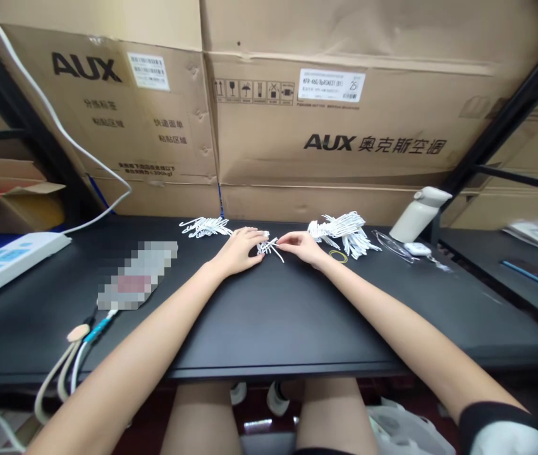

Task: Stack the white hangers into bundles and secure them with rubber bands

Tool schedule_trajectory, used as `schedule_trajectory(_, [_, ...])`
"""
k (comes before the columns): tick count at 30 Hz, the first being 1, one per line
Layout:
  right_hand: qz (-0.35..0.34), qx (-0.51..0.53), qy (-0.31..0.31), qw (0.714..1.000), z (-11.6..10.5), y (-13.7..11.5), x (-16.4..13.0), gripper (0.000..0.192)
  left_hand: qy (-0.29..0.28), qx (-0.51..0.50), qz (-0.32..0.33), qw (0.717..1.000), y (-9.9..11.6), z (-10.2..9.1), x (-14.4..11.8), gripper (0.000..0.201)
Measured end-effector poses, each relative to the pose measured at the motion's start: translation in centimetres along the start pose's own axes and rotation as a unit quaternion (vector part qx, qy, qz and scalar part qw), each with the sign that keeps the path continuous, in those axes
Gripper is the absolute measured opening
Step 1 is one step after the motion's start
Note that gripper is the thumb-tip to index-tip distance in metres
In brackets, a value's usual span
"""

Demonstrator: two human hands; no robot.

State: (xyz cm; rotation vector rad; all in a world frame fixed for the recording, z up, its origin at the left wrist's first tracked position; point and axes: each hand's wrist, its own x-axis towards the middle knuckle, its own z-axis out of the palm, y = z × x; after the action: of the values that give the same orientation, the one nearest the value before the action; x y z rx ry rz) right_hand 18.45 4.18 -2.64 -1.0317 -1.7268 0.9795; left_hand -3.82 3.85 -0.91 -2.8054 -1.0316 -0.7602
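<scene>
2 hands meet near the bench's back edge. Our left hand and right hand both pinch 1 small white bundle between their fingertips, low over the top. 1 white pile lies behind the left hand, another pile just beside the right, with a yellow band near that wrist.

A white power strip lies at the left of the black desk; a white bottle leans at right, before cardboard boxes.

Head camera looks forward and down over black table
</scene>
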Motion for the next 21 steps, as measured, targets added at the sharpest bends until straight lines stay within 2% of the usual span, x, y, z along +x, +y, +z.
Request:
schedule_trajectory(3, [0.036, 0.048, 0.033, 0.998, -0.14, 0.21, 0.10, 0.023, 0.003, -0.003, -0.002, 1.000, -0.01, -0.01, 0.05, 0.041])
schedule_trajectory(6, [0.052, 0.048, 0.043, 0.997, -0.16, 0.23, 0.10, 0.024, 0.006, -0.003, -0.001, 1.000, 0.08, 0.04, 0.06, 0.041])
schedule_trajectory(11, [0.001, -0.044, 0.010, 0.999, 0.12, -0.06, -0.16, 0.016, 0.001, 0.006, -0.003, 1.000, 0.34, 0.08, -0.07, 0.041])
schedule_trajectory(15, [-0.050, -0.118, 0.032, 0.991, 0.58, -0.43, -0.56, 0.011, 0.000, 0.013, -0.005, 1.000, 0.50, 0.10, -0.16, 0.043])
schedule_trajectory(21, [-0.034, -0.108, 0.011, 0.994, 0.56, -0.52, -0.48, 0.019, -0.009, 0.016, -0.011, 1.000, 0.80, -0.11, -0.20, 0.042])
